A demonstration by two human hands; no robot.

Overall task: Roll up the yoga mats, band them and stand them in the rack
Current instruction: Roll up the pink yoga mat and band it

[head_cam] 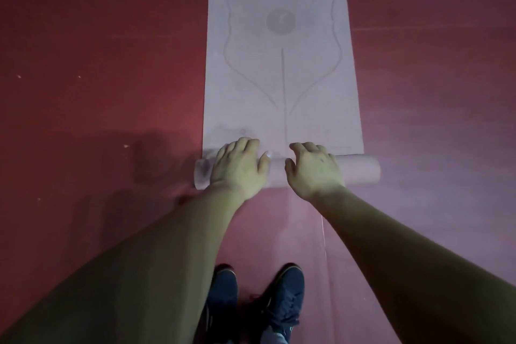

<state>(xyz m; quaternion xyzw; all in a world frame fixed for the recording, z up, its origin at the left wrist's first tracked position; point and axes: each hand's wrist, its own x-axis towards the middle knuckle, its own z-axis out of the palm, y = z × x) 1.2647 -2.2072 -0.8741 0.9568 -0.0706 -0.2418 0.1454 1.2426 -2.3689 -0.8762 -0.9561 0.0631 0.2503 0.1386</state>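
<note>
Mat (307, 78) stretching ahead, rolled end (360, 170) crosswise, left hand (237, 167) and right hand (314, 170) pressing it, fingers relaxed

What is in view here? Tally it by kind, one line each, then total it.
pale lilac printed yoga mat, near end rolled: 1
bare hands resting on the roll, left hand and right hand: 2
dark blue lace-up shoes on the red floor: 2
Total: 5
</note>
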